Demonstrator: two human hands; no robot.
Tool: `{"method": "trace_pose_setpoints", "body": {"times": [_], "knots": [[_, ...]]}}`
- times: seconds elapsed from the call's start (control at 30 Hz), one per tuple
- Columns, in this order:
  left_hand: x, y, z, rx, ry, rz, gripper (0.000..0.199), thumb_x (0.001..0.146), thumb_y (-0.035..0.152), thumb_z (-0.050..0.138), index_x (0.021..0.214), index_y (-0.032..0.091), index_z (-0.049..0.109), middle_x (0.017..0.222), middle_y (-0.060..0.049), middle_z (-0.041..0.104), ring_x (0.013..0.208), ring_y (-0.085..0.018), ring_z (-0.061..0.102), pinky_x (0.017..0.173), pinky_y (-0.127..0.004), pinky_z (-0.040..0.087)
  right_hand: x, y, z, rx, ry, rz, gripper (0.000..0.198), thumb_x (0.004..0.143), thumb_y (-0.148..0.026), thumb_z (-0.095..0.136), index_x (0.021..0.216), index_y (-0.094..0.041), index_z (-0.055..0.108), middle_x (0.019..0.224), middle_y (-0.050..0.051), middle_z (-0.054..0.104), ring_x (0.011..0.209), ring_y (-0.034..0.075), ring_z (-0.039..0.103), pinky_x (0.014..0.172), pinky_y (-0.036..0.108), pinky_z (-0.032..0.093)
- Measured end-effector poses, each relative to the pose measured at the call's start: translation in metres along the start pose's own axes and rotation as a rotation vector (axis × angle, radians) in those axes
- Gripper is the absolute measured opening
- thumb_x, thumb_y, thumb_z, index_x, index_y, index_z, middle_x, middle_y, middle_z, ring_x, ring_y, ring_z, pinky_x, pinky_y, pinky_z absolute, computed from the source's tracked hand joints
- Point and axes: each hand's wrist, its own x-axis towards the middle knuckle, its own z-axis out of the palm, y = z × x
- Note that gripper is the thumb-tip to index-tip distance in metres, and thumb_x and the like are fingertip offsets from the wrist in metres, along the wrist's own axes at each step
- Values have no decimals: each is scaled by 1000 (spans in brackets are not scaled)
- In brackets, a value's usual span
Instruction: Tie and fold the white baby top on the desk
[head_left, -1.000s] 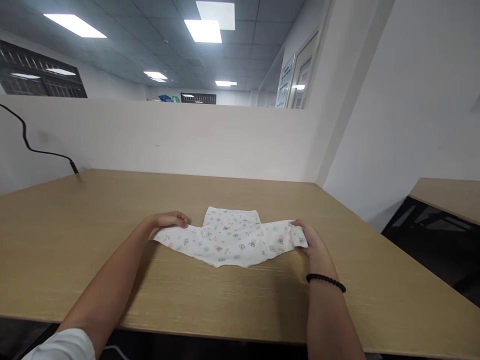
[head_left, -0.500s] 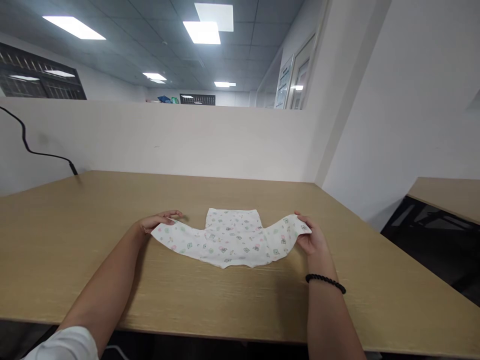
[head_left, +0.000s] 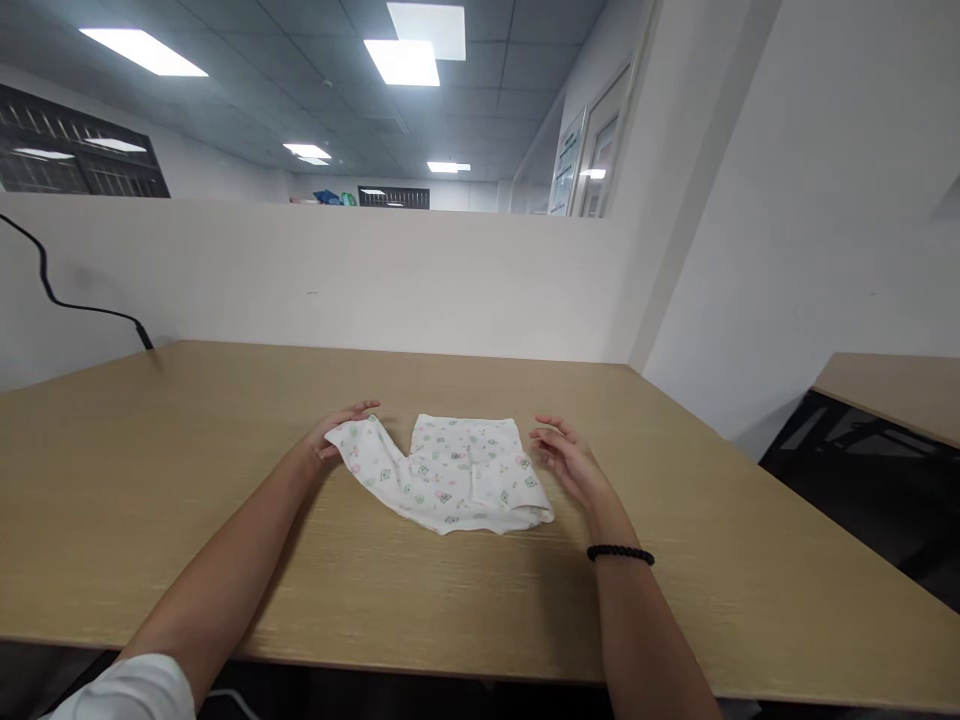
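White printed garment (head_left: 450, 485): lying mid-table, right-side sleeve folded in over the body, left-side sleeve (head_left: 367, 450) out to the side with its end lifted. At bottom left, white shirt sleeve (head_left: 127, 690) on the left arm. Black braided band (head_left: 621, 554) around the right wrist. Right hand (head_left: 570, 462) loosely open, fingers spread and slightly curled, just beside the garment's right edge, gripping nothing; can't tell about contact. Left hand (head_left: 341, 428) part closed, holding the lifted sleeve end, fingers extending past it. Underneath, wood-tone table (head_left: 420, 600). Farther: black cable (head_left: 94, 308) at left, white partition (head_left: 420, 285) behind, ceiling lights (head_left: 402, 62) beyond.
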Motion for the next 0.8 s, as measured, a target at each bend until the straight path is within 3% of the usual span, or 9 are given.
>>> {"method": "trace_pose_setpoints", "body": {"times": [0.1,0.23,0.3,0.37,0.5,0.63,0.8], "knots": [[0,-3,-5,75,-52,-44,52,72,21,70,120,14,49,55,4,53,33,-5,37,32,-14,18,6,10,-3,-289,121,-114,36,67,-27,74,101,-19,65,87,2,67,76,13,61,66,21,48],[2,-6,-16,185,-115,-79,56,73,31,72,121,16,50,47,8,42,30,-3,28,33,-16,16,5,32,0,-833,-101,-240,38,73,-29,68,110,-20,66,115,9,64,111,24,55,97,38,41],[3,-7,-19,210,-119,-76,56,73,33,72,121,17,50,46,8,40,31,-3,28,34,-16,19,5,42,1,-1071,-210,-255,33,74,-29,67,106,-21,67,116,9,64,116,27,51,104,45,34],[4,-7,-20,212,-124,-73,56,73,33,72,122,18,50,46,9,40,32,-4,28,35,-16,21,7,46,1,-1174,-235,-254,22,75,-28,65,96,-20,69,107,9,66,110,27,53,102,47,33],[3,-6,-17,191,-117,-80,57,74,27,69,126,18,48,46,9,41,30,-4,25,34,-16,19,12,40,2,-924,-113,-316,18,76,-32,62,87,-18,65,97,6,65,99,23,55,93,38,40],[-1,-3,-12,190,-126,-103,58,75,24,65,129,18,46,45,9,43,28,-5,24,35,-18,20,13,35,11,-574,-84,-217,33,75,-47,65,91,-18,64,95,3,63,87,19,58,81,29,45],[-4,-1,-6,211,-121,-107,55,75,27,66,126,17,45,44,10,40,28,-3,23,35,-19,17,15,50,32,-646,-54,-258,34,81,-51,58,92,-19,64,102,5,62,99,21,57,92,33,43]]}}
